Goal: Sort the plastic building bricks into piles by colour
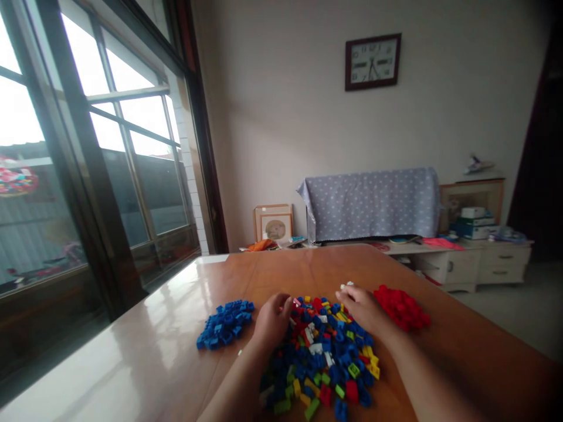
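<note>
A mixed pile of toy building bricks in blue, red, yellow, green and white lies between my forearms. My left hand is at the pile's far left edge, fingers curled together, beside a small pink brick. Whether anything is in those fingers is hidden. Over the far right edge is my right hand, its fingers drawn together close to a few white bricks. What it pinches, if anything, is too small to tell. A heap of blue bricks lies left of my left hand; red bricks are heaped right of my right hand.
The glossy wooden table reaches toward a low white cabinet by the wall. A patterned cloth covers something on the cabinet. Tall windows stand on the left, and a clock hangs on the wall.
</note>
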The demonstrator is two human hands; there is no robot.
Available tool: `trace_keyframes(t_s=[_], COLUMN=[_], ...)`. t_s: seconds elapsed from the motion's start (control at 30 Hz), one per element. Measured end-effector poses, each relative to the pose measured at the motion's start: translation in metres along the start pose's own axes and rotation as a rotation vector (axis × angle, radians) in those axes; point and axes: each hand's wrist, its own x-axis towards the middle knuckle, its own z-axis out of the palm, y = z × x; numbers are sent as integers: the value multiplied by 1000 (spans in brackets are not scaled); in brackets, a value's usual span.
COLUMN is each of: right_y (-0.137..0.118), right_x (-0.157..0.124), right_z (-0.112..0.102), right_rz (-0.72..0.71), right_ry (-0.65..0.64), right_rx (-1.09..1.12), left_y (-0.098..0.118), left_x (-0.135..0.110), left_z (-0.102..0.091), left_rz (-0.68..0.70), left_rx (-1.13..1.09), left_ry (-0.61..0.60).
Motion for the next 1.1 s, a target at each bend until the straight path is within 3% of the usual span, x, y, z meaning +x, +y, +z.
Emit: trace_keyframes(t_s=[0.2, 0.33, 0.63, 0.77, 1.1], right_y=[-2, -3, 2, 4, -16], right_x=[-9, -14, -10, -9, -16], right_z=[3, 1, 3, 3, 9], right_rz=[35, 73, 91, 83, -91], right_ry=[-204, -284, -273, -261, -294], right_rx=[-58, -92, -111, -126, -329], left_y=[13, 16, 15, 8, 11], left_x=[-7, -8, -5, 0, -4], left_z=[-2, 0, -5, -8, -10], left_rz=[97, 113, 49, 21, 74], left_rx=[-8, -25, -217, -220, -160], left_ry=[-194, -243, -238, -180, -215])
